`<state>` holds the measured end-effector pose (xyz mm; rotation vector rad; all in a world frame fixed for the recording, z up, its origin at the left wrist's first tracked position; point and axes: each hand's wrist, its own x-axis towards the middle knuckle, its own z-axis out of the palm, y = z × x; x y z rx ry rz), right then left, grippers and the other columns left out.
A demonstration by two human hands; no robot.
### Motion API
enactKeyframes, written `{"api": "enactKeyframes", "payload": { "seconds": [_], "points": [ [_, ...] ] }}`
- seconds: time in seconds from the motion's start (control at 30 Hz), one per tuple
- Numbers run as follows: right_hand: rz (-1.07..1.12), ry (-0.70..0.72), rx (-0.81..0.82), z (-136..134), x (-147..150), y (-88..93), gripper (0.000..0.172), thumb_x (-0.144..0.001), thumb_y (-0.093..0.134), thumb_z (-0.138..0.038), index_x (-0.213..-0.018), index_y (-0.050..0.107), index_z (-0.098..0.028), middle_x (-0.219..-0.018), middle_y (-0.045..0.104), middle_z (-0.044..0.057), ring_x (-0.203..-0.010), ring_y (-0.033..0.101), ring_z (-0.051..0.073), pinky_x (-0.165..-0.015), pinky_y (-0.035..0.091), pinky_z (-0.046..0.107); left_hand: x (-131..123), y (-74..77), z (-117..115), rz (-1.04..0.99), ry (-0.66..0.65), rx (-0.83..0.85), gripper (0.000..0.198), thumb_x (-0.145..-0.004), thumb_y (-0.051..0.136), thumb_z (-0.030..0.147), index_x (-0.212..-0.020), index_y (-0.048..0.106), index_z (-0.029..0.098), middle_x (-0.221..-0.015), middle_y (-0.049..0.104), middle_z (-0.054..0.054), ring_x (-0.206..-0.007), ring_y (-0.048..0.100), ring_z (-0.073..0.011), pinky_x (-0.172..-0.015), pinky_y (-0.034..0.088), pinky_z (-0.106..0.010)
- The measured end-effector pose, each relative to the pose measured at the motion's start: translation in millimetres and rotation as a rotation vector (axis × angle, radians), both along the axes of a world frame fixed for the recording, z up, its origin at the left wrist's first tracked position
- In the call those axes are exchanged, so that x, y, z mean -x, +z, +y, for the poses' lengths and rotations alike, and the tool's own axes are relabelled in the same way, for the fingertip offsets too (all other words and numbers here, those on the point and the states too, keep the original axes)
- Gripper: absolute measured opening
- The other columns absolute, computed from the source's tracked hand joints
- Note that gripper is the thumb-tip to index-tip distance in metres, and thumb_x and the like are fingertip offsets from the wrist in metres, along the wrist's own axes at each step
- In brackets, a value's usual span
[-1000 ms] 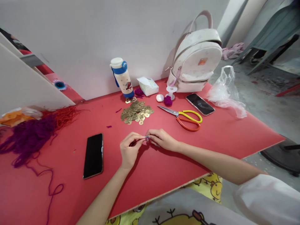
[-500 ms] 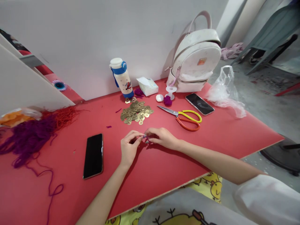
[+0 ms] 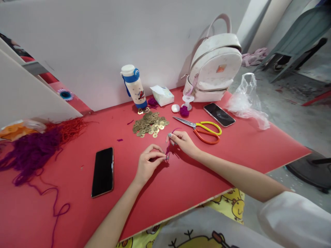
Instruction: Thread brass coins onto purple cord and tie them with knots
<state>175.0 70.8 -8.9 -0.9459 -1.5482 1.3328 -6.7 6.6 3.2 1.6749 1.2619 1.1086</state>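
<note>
A short piece of purple yarn [image 3: 168,148] stretches between my two hands above the red table [image 3: 196,182]. My left hand [image 3: 150,161] pinches its lower part between thumb and fingertips. Higher and to the right, my right hand [image 3: 182,141] is closed on the upper part, and a loose end sticks out past the fingers. Whether a knot or loop lies at the left fingertips is too small to tell. Just beyond the hands lies a heap of brass-coloured coins [image 3: 148,124]. Scissors [image 3: 201,129] with yellow and orange handles rest behind my right hand.
A black phone [image 3: 102,172] lies left of my left arm. Purple yarn [image 3: 33,151] and red yarn [image 3: 72,129] are piled far left. At the back stand a bottle [image 3: 134,86], a tissue pack [image 3: 162,95], a white spool [image 3: 188,100] and a white backpack [image 3: 214,69]. Another phone [image 3: 219,114] lies right.
My hands were close together at the yarn. The right has moved up and away, drawing the yarn out between them; the left has shifted slightly right and down.
</note>
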Motion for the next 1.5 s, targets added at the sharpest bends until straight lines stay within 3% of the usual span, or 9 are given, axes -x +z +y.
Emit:
{"api": "enactKeyframes", "payload": {
  "seconds": [0.2,0.37,0.43,0.5,0.67,0.8,0.97,1.23,1.5],
  "points": [
    [-0.062,0.063,0.028,0,2,-8.5,0.054,-0.089,0.051,-0.063,-0.06,0.053,-0.017,-0.051,0.043,-0.004,-0.046,0.04,0.009,-0.047,0.033,0.023,1,5.3,-5,-0.075,0.049,-0.044,0.011,-0.078,0.074,0.026,-0.069,0.078,0.022,-0.107,0.072,-0.008,-0.052,0.053,-0.0081,-0.046,0.042,-0.024],
    [-0.191,0.038,-0.071,3,1,-12.5,0.037,-0.096,0.046,-0.041,-0.074,0.062,-0.016,-0.059,0.052,-0.002,-0.055,0.051,0.011,-0.057,0.041,0.023,-3,6.6,-6,-0.249,-0.004,0.024,0.017,-0.077,0.075,0.032,-0.065,0.076,0.02,-0.078,0.075,-0.009,-0.07,0.068,-0.0198,-0.063,0.055,-0.031],
    [-0.174,-0.027,-0.096,5,0,-11.8,0.024,-0.094,0.047,-0.032,-0.101,0.064,-0.017,-0.07,0.055,-0.001,-0.061,0.053,0.012,-0.062,0.043,0.024,-3,3.6,-5,-0.253,0.085,0.007,0.016,-0.077,0.075,0.032,-0.067,0.076,0.02,-0.076,0.074,-0.008,-0.069,0.068,-0.019,-0.062,0.054,-0.029],
    [-0.165,-0.096,-0.125,4,0,-10.6,0.031,-0.09,0.053,-0.027,-0.12,0.056,-0.019,-0.079,0.054,-0.002,-0.063,0.051,0.011,-0.061,0.043,0.024,-2,-0.6,-3,-0.235,0.245,-0.015,0.013,-0.077,0.074,0.031,-0.071,0.076,0.02,-0.08,0.073,-0.007,-0.072,0.067,-0.0181,-0.063,0.053,-0.028],
    [-0.224,0.009,-0.331,-9,4,-7.7,0.02,-0.091,0.057,-0.027,-0.108,0.066,-0.022,-0.081,0.051,0.0,-0.062,0.047,0.011,-0.063,0.045,0.025,2,-7.6,0,-0.198,0.466,0.012,0.013,-0.077,0.073,0.031,-0.077,0.075,0.018,-0.081,0.072,-0.005,-0.076,0.066,-0.0174,-0.066,0.053,-0.027],
    [-0.311,0.143,-0.456,-21,7,-9.5,0.024,-0.094,0.058,-0.033,-0.112,0.071,-0.024,-0.091,0.058,0.004,-0.071,0.055,0.013,-0.069,0.047,0.026,0,-7.3,-1,-0.184,0.419,-0.002,0.011,-0.079,0.071,0.028,-0.079,0.075,0.018,-0.082,0.071,-0.005,-0.075,0.065,-0.0165,-0.066,0.051,-0.026],
    [-0.393,0.123,-0.437,-24,10,-13.0,0.032,-0.093,0.059,-0.042,-0.117,0.07,-0.024,-0.086,0.06,0.004,-0.069,0.056,0.013,-0.066,0.045,0.025,-3,-5.6,-3,-0.179,0.389,-0.014,0.011,-0.079,0.071,0.028,-0.078,0.075,0.019,-0.081,0.069,-0.004,-0.073,0.063,-0.0152,-0.063,0.049,-0.025],
    [-0.27,0.145,-0.442,-24,8,-7.8,0.034,-0.096,0.054,-0.043,-0.099,0.078,-0.019,-0.073,0.058,0.003,-0.062,0.054,0.012,-0.063,0.043,0.023,-1,-6.4,-2,-0.142,0.435,-0.045,0.011,-0.08,0.07,0.027,-0.079,0.076,0.018,-0.08,0.069,-0.004,-0.07,0.062,-0.0142,-0.061,0.048,-0.024],
    [-0.377,0.195,-0.53,-31,8,-10.8,0.04,-0.098,0.05,-0.035,-0.132,0.061,-0.016,-0.067,0.066,0.001,-0.057,0.054,0.011,-0.059,0.039,0.021,3,-3.5,-1,-0.028,0.417,-0.198,0.008,-0.082,0.068,0.022,-0.08,0.075,0.019,-0.082,0.07,-0.003,-0.075,0.064,-0.0136,-0.067,0.05,-0.023]
  ]
}}
